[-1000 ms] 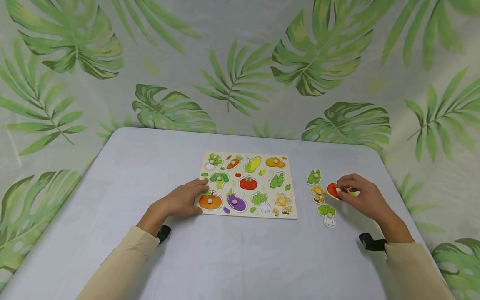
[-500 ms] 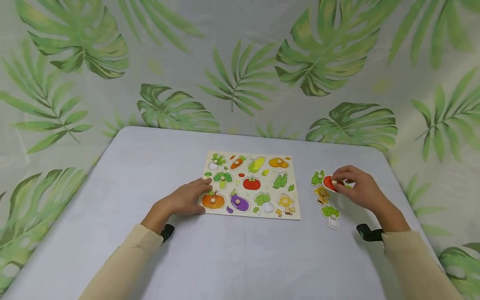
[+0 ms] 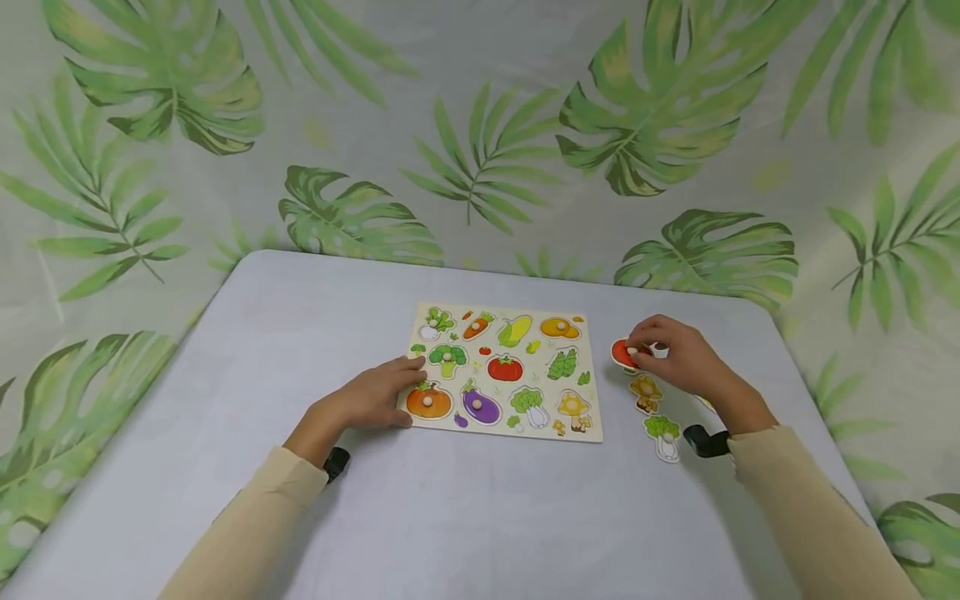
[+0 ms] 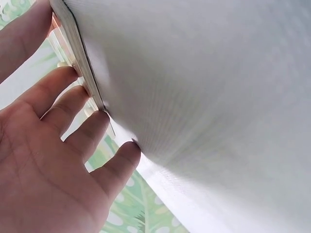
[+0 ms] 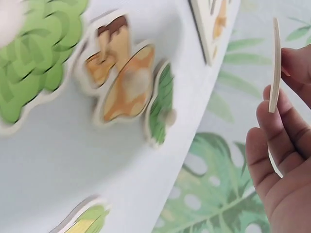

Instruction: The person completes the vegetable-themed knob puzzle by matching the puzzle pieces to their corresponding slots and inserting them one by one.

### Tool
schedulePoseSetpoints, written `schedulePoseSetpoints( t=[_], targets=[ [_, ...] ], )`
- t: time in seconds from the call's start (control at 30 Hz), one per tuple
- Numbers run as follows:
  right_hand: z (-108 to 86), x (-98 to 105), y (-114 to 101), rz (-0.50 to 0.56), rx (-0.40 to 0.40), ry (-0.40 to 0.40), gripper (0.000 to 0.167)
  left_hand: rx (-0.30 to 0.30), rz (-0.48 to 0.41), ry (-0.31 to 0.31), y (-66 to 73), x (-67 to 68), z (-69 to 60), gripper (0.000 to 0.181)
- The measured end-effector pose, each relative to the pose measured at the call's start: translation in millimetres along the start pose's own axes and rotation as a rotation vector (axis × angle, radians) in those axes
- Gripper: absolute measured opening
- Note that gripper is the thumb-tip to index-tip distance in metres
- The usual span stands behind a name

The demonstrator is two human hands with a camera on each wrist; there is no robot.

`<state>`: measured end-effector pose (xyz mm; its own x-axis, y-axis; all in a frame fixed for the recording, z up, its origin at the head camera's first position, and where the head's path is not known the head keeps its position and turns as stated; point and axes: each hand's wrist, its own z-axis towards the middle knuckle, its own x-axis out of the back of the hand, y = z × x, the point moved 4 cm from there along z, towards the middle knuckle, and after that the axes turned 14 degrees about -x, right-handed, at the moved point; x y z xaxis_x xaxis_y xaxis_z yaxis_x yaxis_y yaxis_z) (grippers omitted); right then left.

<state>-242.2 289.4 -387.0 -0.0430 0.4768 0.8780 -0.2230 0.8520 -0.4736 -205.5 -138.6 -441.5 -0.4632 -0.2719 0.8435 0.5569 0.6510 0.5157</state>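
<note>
In the head view, my left hand [image 3: 375,393] rests on the left edge of a wooden vegetable puzzle board [image 3: 538,377]. The left wrist view shows its fingers [image 4: 87,136] extended, with tips against the board's edge. My right hand [image 3: 678,354] pinches a red tomato puzzle piece [image 3: 621,353] by its knob, to the right of the board. The right wrist view shows this tomato piece [image 5: 275,68] edge-on, raised off the table. Below it lie a mushroom piece [image 5: 127,85], a green asparagus-like piece [image 5: 161,104] and a leafy cabbage piece [image 5: 39,63].
Knobbed pieces sit in the board, among them a pumpkin [image 3: 429,403], an eggplant [image 3: 480,407] and a broccoli [image 3: 447,358]. A corn piece [image 5: 90,221] lies near my right wrist. A leaf-print cloth [image 3: 480,167] hangs behind the white table [image 3: 480,517].
My right hand has carried the tomato piece leftward, over the asparagus-like piece and closer to the board. My left hand stays on the board's edge. The head view has shifted slightly.
</note>
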Motion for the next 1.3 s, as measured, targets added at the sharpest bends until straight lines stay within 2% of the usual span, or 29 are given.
schedulePoseSetpoints(
  t=[0.27, 0.4, 0.5, 0.63, 0.93, 1.3],
  targets=[
    [17.6, -14.8, -20.5, 0.011, -0.006, -0.109, 0.012, 0.037, -0.001, -0.017, 5.7, -1.1, 3.9, 0.071],
    [23.3, -20.3, -28.9, 0.015, -0.010, -0.121, 0.013, 0.048, 0.041, -0.046, 8.2, -0.9, 5.4, 0.072],
    [29.0, -26.3, -37.0, 0.020, 0.008, -0.128, 0.013, 0.055, 0.078, -0.073, 9.4, 0.7, 4.8, 0.072],
    [36.7, -39.0, -50.9, 0.017, 0.046, -0.183, 0.012, 0.059, 0.085, -0.089, 9.2, 2.4, 3.2, 0.071],
    [46.3, -62.4, -75.2, -0.011, 0.047, -0.265, 0.011, 0.051, 0.043, -0.075, 6.3, 0.6, 3.8, 0.071],
    [51.7, -88.0, -91.5, 0.051, 0.115, -0.283, 0.011, 0.037, 0.040, -0.063, 7.1, 1.0, 1.7, 0.071]
  ],
)
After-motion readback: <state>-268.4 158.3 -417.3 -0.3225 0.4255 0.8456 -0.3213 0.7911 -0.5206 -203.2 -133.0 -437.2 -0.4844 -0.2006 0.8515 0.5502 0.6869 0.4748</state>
